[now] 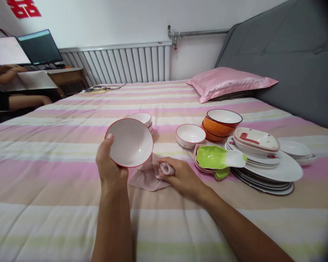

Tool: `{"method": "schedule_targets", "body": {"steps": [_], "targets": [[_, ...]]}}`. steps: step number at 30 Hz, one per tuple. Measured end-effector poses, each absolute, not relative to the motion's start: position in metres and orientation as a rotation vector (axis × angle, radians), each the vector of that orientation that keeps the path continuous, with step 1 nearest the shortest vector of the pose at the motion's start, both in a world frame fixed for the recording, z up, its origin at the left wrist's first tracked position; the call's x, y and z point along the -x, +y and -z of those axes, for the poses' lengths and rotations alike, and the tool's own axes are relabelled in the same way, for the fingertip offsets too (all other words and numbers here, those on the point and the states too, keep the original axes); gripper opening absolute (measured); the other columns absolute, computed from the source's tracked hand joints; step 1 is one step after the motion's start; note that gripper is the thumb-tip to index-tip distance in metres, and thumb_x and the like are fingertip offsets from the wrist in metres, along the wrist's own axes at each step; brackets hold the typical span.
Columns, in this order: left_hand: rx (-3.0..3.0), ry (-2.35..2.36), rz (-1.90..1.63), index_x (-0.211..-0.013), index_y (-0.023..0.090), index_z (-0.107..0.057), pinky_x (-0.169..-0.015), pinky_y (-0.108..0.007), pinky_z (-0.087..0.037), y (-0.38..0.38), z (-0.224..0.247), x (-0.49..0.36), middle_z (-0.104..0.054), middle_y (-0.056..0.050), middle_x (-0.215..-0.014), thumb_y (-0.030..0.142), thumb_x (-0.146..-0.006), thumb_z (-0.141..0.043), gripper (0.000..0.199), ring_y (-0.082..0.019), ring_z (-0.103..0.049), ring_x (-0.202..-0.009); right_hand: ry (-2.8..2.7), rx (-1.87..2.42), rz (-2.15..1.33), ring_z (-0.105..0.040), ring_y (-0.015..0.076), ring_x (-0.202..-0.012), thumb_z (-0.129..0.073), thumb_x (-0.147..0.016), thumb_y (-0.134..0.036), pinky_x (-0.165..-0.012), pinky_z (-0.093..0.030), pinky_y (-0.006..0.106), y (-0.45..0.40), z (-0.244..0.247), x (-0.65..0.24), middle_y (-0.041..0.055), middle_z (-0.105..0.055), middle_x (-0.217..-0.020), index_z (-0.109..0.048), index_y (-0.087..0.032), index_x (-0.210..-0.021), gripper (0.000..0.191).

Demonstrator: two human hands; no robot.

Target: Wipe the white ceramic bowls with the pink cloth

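Note:
A white bowl with a thin red rim [129, 143] is gripped by my left hand [109, 163], thumb over the edge. The bowl is tilted, so its inside faces me. My right hand [184, 178] is closed around a pale pink cloth [149, 178] that hangs beneath and beside the bowl. Behind the held bowl stands a small stack of similar bowls [142, 117], partly hidden by it. Another red-rimmed bowl [190, 135] sits upright on the bed, beyond my right hand.
Orange bowls [218, 127], green and pink leaf-shaped dishes [211, 157] and stacked plates [287, 169] lie on the right of the striped bed [57, 174]. A pink pillow [229, 82] rests by the grey headboard [289, 54]. Cables [102, 88] lie at the far edge; a person [5, 80] sits far left.

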State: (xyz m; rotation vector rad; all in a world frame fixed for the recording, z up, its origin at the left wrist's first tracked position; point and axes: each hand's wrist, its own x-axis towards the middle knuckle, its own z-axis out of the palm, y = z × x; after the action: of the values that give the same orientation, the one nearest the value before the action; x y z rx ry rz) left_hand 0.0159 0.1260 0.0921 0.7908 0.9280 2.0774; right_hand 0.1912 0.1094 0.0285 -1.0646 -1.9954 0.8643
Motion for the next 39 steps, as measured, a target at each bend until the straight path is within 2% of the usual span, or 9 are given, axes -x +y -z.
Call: {"method": "schedule_targets", "body": {"steps": [5, 9, 12, 17, 22, 25, 29, 34, 39], "targets": [[-0.740, 1.039, -1.939, -0.089, 0.017, -0.066, -0.073, -0.031, -0.050, 0.134, -0.082, -0.019, -0.065, -0.004, -0.092, 0.037, -0.062, -0.073, 0.034, -0.022, -0.062, -0.086, -1.938, 1.462, -0.689, -0.061, 0.0198, -0.085, -0.060, -0.076, -0.023, -0.070, -0.039, 0.027, 0.112, -0.043, -0.213, 0.0039, -0.069, -0.092, -0.061, -0.020, -0.109, 0.033], [-0.714, 1.110, -1.782, -0.093, 0.016, -0.064, -0.066, -0.031, -0.048, 0.134, -0.080, -0.026, -0.064, -0.005, -0.089, 0.039, -0.058, -0.076, 0.044, -0.023, -0.062, -0.080, -2.156, 1.694, -0.584, -0.057, 0.0181, -0.072, -0.058, -0.079, -0.024, -0.056, -0.027, 0.025, 0.112, -0.050, -0.226, 0.0042, -0.065, -0.077, -0.062, -0.018, -0.082, 0.007], [-0.726, 1.173, -1.707, -0.094, 0.015, -0.061, -0.064, -0.030, -0.046, 0.135, -0.079, -0.030, -0.064, -0.006, -0.088, 0.040, -0.055, -0.077, 0.049, -0.022, -0.061, -0.078, -2.144, 1.799, -0.488, -0.057, 0.0185, -0.073, -0.053, -0.084, -0.024, -0.056, -0.024, 0.026, 0.113, -0.052, -0.230, 0.0056, -0.064, -0.075, -0.059, -0.018, -0.076, 0.011], [-0.749, 1.245, -1.685, -0.092, 0.016, -0.058, -0.058, -0.029, -0.044, 0.138, -0.074, -0.030, -0.061, -0.005, -0.082, 0.042, -0.053, -0.078, 0.051, -0.020, -0.060, -0.070, -2.136, 1.872, -0.376, -0.056, 0.0204, -0.073, -0.049, -0.084, -0.025, -0.056, -0.025, 0.027, 0.115, -0.058, -0.239, 0.0083, -0.063, -0.076, -0.059, -0.018, -0.077, 0.013], [-0.845, 1.347, -1.590, -0.097, 0.016, -0.058, -0.058, -0.029, -0.044, 0.139, -0.070, -0.031, -0.062, -0.006, -0.086, 0.044, -0.052, -0.079, 0.057, -0.020, -0.060, -0.071, -2.140, 1.894, -0.332, -0.056, 0.0213, -0.073, -0.047, -0.084, -0.026, -0.058, -0.028, 0.028, 0.114, -0.065, -0.251, 0.0099, -0.063, -0.078, -0.058, -0.017, -0.074, 0.017], [-0.889, 1.435, -1.534, -0.097, 0.016, -0.059, -0.057, -0.028, -0.043, 0.138, -0.070, -0.035, -0.062, -0.006, -0.085, 0.045, -0.050, -0.080, 0.059, -0.019, -0.059, -0.070, -2.081, 1.820, -0.365, -0.057, 0.0210, -0.073, -0.047, -0.082, -0.024, -0.060, -0.031, 0.027, 0.112, -0.071, -0.257, 0.0085, -0.064, -0.078, -0.058, -0.017, -0.076, 0.015], [-0.890, 1.444, -1.437, -0.095, 0.016, -0.059, -0.059, -0.028, -0.043, 0.136, -0.072, -0.046, -0.063, -0.007, -0.088, 0.046, -0.049, -0.080, 0.058, -0.020, -0.060, -0.073, -1.889, 1.639, -0.609, -0.056, 0.0178, -0.064, -0.047, -0.083, -0.031, -0.055, -0.034, 0.026, 0.111, -0.072, -0.253, 0.0021, -0.061, -0.068, -0.060, -0.019, -0.081, 0.018], [-0.945, 1.418, -1.296, -0.097, 0.017, -0.057, -0.059, -0.029, -0.045, 0.136, -0.065, -0.062, -0.063, -0.006, -0.083, 0.044, -0.048, -0.082, 0.061, -0.020, -0.061, -0.068, -1.748, 1.323, -0.932, -0.060, 0.0178, -0.074, -0.047, -0.086, -0.035, -0.061, -0.044, 0.026, 0.115, -0.053, -0.225, 0.0045, -0.067, -0.085, -0.060, -0.017, -0.097, 0.024], [-1.053, 1.478, -1.241, -0.097, 0.016, -0.056, -0.058, -0.029, -0.045, 0.137, -0.057, -0.068, -0.062, -0.006, -0.080, 0.046, -0.050, -0.081, 0.061, -0.019, -0.060, -0.065, -2.021, 1.023, -1.184, -0.061, 0.0178, -0.087, -0.053, -0.085, -0.027, -0.074, -0.048, 0.028, 0.110, -0.040, -0.206, 0.0053, -0.065, -0.102, -0.055, -0.018, -0.112, 0.029]]}}
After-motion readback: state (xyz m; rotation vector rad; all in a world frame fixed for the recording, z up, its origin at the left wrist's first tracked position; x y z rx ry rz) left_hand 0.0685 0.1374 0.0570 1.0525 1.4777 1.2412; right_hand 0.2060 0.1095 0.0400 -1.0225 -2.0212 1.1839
